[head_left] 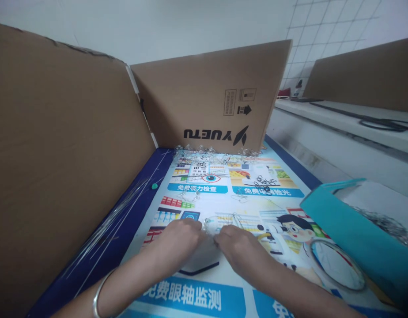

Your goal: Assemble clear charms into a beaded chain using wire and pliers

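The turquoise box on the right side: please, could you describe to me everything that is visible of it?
The turquoise box looks like thin card, matte turquoise outside and whitish inside. It is open at the top, and a tangle of thin, dark, wiry pieces lies in it. It sits at the right side of the printed sheet, and the picture's edge cuts it off. A coiled ring lies beside it; whether they touch is unclear. Neither hand touches the box.
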{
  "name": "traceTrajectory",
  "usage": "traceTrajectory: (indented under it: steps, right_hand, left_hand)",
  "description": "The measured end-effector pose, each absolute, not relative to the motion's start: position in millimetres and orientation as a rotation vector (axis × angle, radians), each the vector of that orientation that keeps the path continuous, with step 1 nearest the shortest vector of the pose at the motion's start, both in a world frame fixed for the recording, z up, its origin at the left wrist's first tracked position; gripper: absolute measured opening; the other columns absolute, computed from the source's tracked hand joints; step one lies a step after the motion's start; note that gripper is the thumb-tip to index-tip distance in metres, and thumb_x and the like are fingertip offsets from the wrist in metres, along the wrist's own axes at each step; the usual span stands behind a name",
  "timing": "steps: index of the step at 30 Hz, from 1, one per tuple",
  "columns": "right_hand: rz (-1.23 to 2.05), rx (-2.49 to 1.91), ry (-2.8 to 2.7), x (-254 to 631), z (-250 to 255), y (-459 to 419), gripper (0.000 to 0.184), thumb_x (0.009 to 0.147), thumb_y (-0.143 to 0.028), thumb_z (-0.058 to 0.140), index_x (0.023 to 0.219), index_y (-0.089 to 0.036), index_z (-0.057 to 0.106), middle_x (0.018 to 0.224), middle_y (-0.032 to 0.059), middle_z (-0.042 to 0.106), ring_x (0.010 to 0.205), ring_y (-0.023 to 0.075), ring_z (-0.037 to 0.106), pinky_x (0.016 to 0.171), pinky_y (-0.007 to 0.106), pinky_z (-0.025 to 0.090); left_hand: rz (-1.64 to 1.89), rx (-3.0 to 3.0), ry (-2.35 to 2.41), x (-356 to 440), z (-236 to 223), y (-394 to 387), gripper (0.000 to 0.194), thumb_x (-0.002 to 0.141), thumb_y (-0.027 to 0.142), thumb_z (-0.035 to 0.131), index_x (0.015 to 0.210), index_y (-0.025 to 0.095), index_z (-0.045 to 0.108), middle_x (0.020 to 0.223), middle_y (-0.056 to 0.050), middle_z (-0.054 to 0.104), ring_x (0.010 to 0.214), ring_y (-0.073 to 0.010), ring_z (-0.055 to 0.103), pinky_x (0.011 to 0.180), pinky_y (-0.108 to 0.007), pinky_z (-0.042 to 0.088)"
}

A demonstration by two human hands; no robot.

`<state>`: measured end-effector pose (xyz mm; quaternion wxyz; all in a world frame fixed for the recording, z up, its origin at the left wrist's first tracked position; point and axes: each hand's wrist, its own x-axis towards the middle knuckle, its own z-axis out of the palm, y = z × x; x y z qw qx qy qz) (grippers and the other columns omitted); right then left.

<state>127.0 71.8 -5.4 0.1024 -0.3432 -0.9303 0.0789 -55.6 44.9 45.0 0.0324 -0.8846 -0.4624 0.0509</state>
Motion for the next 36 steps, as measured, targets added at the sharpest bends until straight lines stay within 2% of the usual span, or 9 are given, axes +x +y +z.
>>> traceTrajectory:
  steps: [7,12,19,27,36]
  right_hand:
    - [0.334,-0.973,-2.759,114.5,-18.6,60.5,0.016,0.079,-0.011,0.042,0.076,-0.017,0.056,0.082,0.0033,0.059,0.074,0.0153,0.051,0.063,0.025,0.035]
    - [0.307,-1.010,-2.714,115.1,-15.5,63.3,0.017,0.078,-0.009,0.041,0.075,-0.018,0.055,0.079,0.0026,0.058,0.074,0.0155,0.051,0.063,0.025,0.035]
    - [0.194,-1.075,-2.714,117.8,-15.0,63.6,0.017,0.078,-0.008,0.042,0.076,-0.018,0.056,0.079,0.0035,0.058,0.074,0.0165,0.051,0.064,0.026,0.035]
    - [0.147,-1.042,-2.678,121.7,-7.1,67.2,0.021,0.073,0.000,0.047,0.069,-0.018,0.056,0.073,0.0006,0.057,0.070,0.0137,0.050,0.062,0.024,0.033]
    - [0.063,-1.139,-2.705,122.1,-1.4,68.4,0.021,0.076,-0.001,0.047,0.073,-0.019,0.057,0.077,0.0018,0.059,0.073,0.0160,0.052,0.060,0.025,0.033]
  left_hand:
    - [0.401,-2.789,-1.347,-58.3,51.3,38.0,0.023,0.063,-0.001,0.041,0.068,0.013,0.059,0.064,-0.005,0.059,0.055,-0.0143,0.052,0.047,-0.024,0.030]
    - [0.378,-2.712,-1.402,-56.3,54.5,39.6,0.025,0.064,-0.002,0.039,0.065,0.013,0.059,0.064,-0.007,0.060,0.056,-0.0160,0.053,0.048,-0.025,0.031]
    - [0.271,-2.692,-1.341,-50.8,48.1,41.5,0.022,0.069,-0.001,0.043,0.064,0.015,0.057,0.063,-0.005,0.058,0.057,-0.0170,0.052,0.048,-0.026,0.032]
    - [0.006,-2.659,-1.275,-47.5,36.0,43.5,0.013,0.074,0.007,0.051,0.066,0.017,0.053,0.067,-0.003,0.057,0.072,-0.0205,0.051,0.062,-0.032,0.039]
    - [0.066,-2.605,-1.350,-40.4,23.3,41.9,0.009,0.074,0.006,0.051,0.072,0.015,0.053,0.071,-0.005,0.058,0.067,-0.0193,0.053,0.060,-0.031,0.041]
